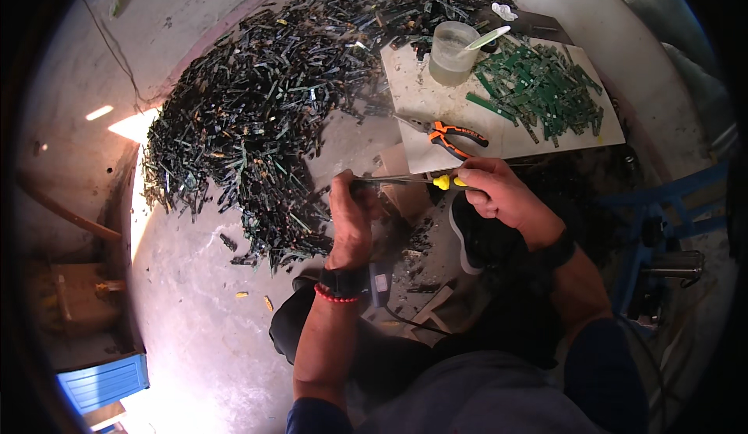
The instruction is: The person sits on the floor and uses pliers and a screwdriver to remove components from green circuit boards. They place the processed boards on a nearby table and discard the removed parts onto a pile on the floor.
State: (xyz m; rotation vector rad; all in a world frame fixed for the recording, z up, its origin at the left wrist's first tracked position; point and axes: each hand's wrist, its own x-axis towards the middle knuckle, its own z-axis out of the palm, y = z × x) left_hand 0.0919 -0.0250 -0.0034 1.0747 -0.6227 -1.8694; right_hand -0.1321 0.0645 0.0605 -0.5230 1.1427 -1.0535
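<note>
Left hand (352, 217) clamped on dark strip; right hand (492, 188) clamped on yellow-handled screwdriver (405, 179). Slip risk: blade toward left fingers.

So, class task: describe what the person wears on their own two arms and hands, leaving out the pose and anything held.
Both hands are bare, with no gloves. The left hand has a black wristband at the wrist and a red beaded bracelet just below it. The right hand has a black band at its wrist. Dark blue sleeves are pushed up past both forearms.
</note>
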